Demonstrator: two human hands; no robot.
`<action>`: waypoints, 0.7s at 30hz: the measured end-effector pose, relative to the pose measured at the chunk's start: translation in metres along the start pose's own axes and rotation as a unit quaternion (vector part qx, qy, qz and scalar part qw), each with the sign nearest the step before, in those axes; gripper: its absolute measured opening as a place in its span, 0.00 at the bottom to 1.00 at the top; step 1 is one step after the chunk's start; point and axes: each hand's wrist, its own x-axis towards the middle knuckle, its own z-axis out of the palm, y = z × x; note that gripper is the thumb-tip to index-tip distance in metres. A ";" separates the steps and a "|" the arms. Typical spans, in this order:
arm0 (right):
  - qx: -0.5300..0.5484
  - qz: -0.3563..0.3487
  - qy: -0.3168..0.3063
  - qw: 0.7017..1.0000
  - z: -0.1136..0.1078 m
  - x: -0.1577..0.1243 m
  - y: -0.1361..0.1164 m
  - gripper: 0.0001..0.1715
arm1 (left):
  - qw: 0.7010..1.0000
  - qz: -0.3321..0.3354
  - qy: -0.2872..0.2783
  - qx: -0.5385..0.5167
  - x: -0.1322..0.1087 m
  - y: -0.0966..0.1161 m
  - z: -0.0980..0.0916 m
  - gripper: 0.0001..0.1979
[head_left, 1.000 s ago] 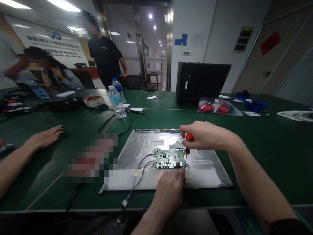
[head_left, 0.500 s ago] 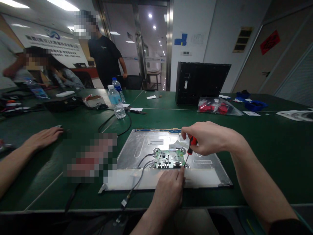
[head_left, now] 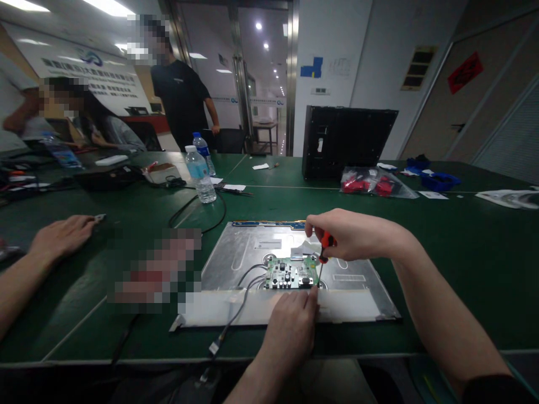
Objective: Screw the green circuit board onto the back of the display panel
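The right hand (head_left: 347,235) is curled around a screwdriver (head_left: 327,242), holding it nearly upright, seemingly to press its tip down at the near right corner of the circuit board (head_left: 292,273). The board sits mid-panel; the panel (head_left: 227,266) lies flat on the surface (head_left: 446,252), probably for firm support. The left hand (head_left: 292,320) rests over the panel's near edge, fingertips beside the tip, apparently steadying; whether it grips anything is hidden.

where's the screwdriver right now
In the head view, right of centre: the screwdriver is in the right hand, tip pointing down at the near right corner of the green board, by the left hand.
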 end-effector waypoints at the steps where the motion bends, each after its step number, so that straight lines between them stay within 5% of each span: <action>1: 0.006 -0.001 -0.006 1.000 0.000 0.000 0.000 0.23 | 1.000 0.001 0.000 -0.001 0.000 0.000 0.000 0.18; 10: -0.067 0.149 0.012 0.986 0.002 0.006 -0.013 0.24 | 1.000 0.005 -0.012 -0.001 0.001 0.002 -0.006 0.19; 15: -0.022 0.076 0.003 0.997 0.001 0.005 -0.003 0.15 | 1.000 0.002 -0.019 0.002 0.001 0.001 -0.005 0.18; 21: -0.009 0.039 0.000 0.999 -0.003 0.002 0.003 0.19 | 0.999 0.001 -0.033 0.005 0.004 0.001 -0.006 0.19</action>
